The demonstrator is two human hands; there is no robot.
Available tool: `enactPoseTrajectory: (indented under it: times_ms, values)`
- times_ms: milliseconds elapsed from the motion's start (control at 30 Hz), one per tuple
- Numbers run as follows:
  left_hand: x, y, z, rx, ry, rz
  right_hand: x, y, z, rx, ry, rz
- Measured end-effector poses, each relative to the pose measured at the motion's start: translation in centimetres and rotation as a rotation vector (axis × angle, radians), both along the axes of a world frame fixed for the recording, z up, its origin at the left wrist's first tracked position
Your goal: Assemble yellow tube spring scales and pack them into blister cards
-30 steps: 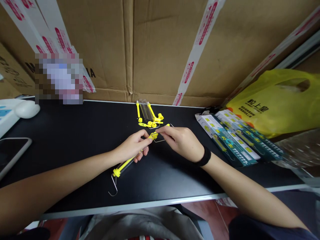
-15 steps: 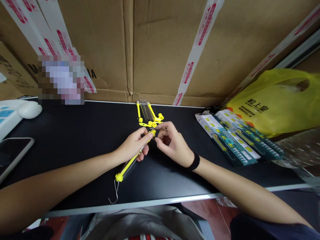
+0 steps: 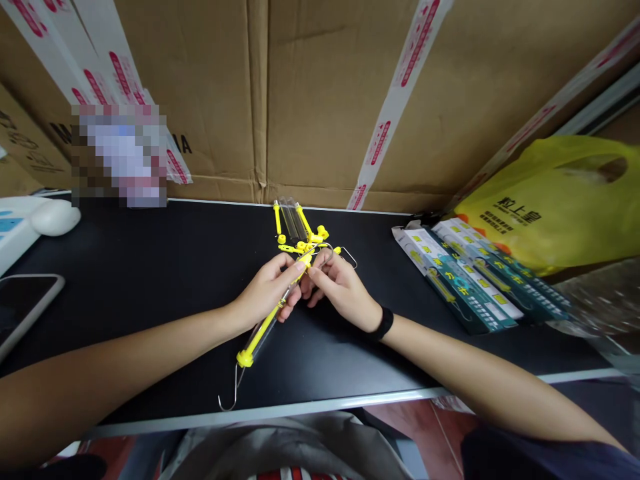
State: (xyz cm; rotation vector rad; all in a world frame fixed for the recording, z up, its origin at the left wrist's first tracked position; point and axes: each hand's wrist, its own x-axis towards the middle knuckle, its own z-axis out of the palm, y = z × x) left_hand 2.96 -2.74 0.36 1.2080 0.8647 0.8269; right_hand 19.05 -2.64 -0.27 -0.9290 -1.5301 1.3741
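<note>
My left hand (image 3: 270, 288) is closed round the upper half of a spring scale (image 3: 260, 335), a clear tube with a yellow strip inside. It slants from the upper right to the lower left, and a bent wire hook (image 3: 228, 406) hangs from its yellow lower cap (image 3: 245, 359). At the upper end, the fingers of my right hand (image 3: 345, 288) are pinched on the yellow end piece, close against my left thumb. A curved wire shows just above the right fingers. Just beyond lie loose yellow parts (image 3: 290, 249) and clear tubes (image 3: 293, 220).
On the right, packaged spring scales (image 3: 460, 280) lie beside a yellow plastic bag (image 3: 550, 200). A phone (image 3: 30, 310) and a white device (image 3: 15, 227) are on the left. Large cardboard boxes (image 3: 310, 100) stand behind the black table (image 3: 165, 267).
My right hand has moved left and slightly down to the scale's upper end, beside my left thumb. A curved wire now stands out above its fingers. My left hand keeps its hold.
</note>
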Motion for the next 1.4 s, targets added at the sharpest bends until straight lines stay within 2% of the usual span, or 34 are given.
enactPoseTrajectory:
  times_ms: [267,433,633,867,1067,1167,1267,1400]
  values:
    - [0.1,-0.4,0.5,-0.069,-0.106,0.019,-0.5,-0.3,-0.1,0.012,0.045,0.007]
    - [0.0,-0.3,0.5,-0.140,-0.148,-0.042,-0.4,-0.2,-0.3,0.001,0.023,-0.008]
    - [-0.5,0.3,0.4,-0.116,-0.189,-0.131,-0.1,-0.4,-0.5,0.039,0.015,-0.026]
    - [-1.0,0.9,0.5,-0.143,-0.133,-0.221,0.6,-0.1,0.3,0.063,0.005,-0.017]
    - [-1.5,1.2,1.2,0.013,0.081,-0.161,1.6,0.7,1.5,-0.049,0.004,0.014]
    - [-2.0,1.2,1.3,0.171,0.209,-0.159,1.8,0.9,1.5,-0.094,0.029,0.055]
    - [-2.2,1.0,1.3,0.346,0.336,-0.171,1.9,1.2,1.3,-0.087,-0.007,0.078]
    - [-2.3,0.7,1.1,0.461,0.426,-0.185,2.2,1.7,1.1,-0.037,-0.108,0.075]
